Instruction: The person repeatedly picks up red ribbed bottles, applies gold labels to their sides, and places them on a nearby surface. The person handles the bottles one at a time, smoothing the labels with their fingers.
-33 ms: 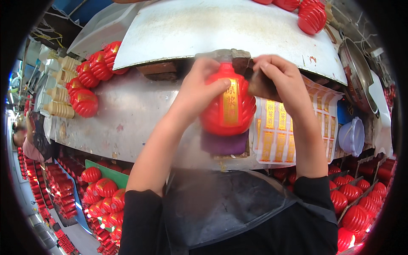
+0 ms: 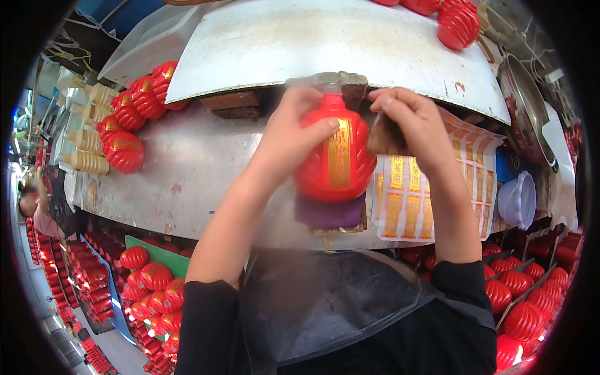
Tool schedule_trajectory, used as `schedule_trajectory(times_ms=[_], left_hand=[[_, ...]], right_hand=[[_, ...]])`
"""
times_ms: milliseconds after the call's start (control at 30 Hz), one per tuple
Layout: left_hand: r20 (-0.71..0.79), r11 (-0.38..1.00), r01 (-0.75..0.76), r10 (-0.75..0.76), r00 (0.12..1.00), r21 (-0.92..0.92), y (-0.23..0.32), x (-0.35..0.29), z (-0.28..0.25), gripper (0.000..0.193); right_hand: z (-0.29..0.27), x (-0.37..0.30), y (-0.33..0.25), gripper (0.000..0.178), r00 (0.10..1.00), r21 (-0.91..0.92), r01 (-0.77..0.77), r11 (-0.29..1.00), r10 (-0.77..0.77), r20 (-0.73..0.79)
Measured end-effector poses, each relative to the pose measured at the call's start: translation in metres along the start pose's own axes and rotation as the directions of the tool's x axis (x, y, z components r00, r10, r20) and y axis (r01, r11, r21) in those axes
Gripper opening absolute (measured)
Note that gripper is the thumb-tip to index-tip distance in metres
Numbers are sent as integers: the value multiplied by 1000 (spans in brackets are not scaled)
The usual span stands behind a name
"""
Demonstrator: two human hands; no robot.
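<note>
A ribbed red bottle point(image 2: 319, 165) with a gold label point(image 2: 339, 156) down its front lies before me, neck pointing away, over a purple cloth pad point(image 2: 330, 212). My left hand point(image 2: 303, 122) is closed around its shoulder and upper left side, thumb resting at the label's top edge. Just right of the neck, my right hand point(image 2: 406, 115) is pinched. A blurred brownish thing point(image 2: 384, 136) shows below its fingertips; I cannot make out what it is. Beneath my right forearm lies a sheet of gold-and-red labels point(image 2: 406, 215).
A white board point(image 2: 312, 44) spans the back, with red bottles point(image 2: 459, 25) on it. More labelled bottles point(image 2: 124, 152) stand at the left of the metal worktop point(image 2: 187, 187). A pale bucket point(image 2: 517, 200) and a large pan point(image 2: 528, 112) are at right. Another person point(image 2: 47, 203) is far left.
My right hand has shifted very slightly at the fingertips, and the bottle has turned or settled a touch. Otherwise the scene is the same.
</note>
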State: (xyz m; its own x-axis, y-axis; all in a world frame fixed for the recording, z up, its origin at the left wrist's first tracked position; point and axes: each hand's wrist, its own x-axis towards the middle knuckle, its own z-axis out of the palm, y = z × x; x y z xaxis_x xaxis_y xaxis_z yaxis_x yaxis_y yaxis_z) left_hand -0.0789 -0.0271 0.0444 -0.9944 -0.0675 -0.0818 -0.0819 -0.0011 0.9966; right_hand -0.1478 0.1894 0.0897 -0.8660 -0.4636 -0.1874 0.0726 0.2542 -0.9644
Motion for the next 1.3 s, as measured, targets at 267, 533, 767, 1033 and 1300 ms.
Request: schedule_trajectory(times_ms=[267,533,767,1033,1300], left_hand=[[37,989,-139,140,989,-48,2,-29,8,44],[29,964,-258,257,966,62,5,-45,15,46],[-65,965,-263,263,963,15,6,-48,24,47],[-74,965,-263,261,963,-16,6,-50,26,45],[-11,964,-253,253,967,-81,1,-50,18,38]], right_hand=[[21,-33,9,53,985,-282,166,945,-145,94],[25,-38,10,54,985,-174,174,969,-170,38],[27,-42,11,52,983,-168,183,969,-180,28],[28,-47,23,51,985,-172,175,970,-170,39],[5,-39,-8,36,998,185,-39,982,47,-40]])
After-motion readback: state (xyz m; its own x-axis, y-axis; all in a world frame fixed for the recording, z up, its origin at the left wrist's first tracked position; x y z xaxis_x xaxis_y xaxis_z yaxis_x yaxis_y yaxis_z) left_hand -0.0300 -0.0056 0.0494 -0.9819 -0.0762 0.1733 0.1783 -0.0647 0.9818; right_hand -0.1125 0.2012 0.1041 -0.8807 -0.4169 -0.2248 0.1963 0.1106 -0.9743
